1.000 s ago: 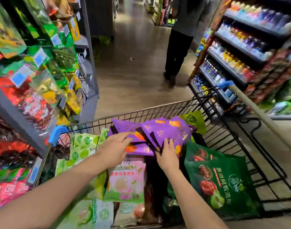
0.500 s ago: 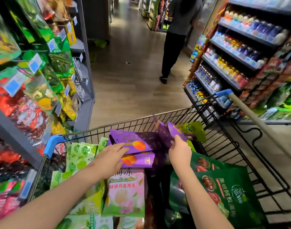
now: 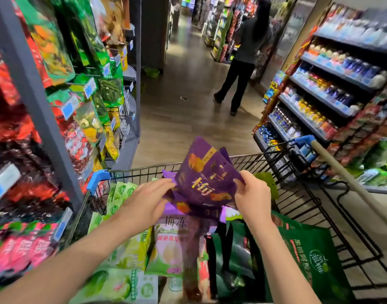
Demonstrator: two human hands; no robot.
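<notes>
A bunch of purple snack packets [image 3: 204, 172] with orange and gold print stands raised above a black wire shopping cart [image 3: 302, 205]. My right hand [image 3: 253, 194] pinches their right edge. My left hand [image 3: 147, 199] holds their left edge, its fingertips against the packets; how the fingers close is partly hidden. Below lie a pink and green packet [image 3: 172, 246], light green packets [image 3: 120, 194] and a dark green bag [image 3: 309, 255].
A shelf rack [image 3: 45, 119] of hanging snack bags stands close on the left. Drink shelves [image 3: 333, 88] line the right. A person [image 3: 243, 62] stands in the aisle ahead, facing a shelf. The cart's beige handle bar [image 3: 350, 183] runs along the right.
The purple packets have been lifted out of the cart and stood upright between both hands. The view has tilted up, and the person ahead has moved further down the aisle.
</notes>
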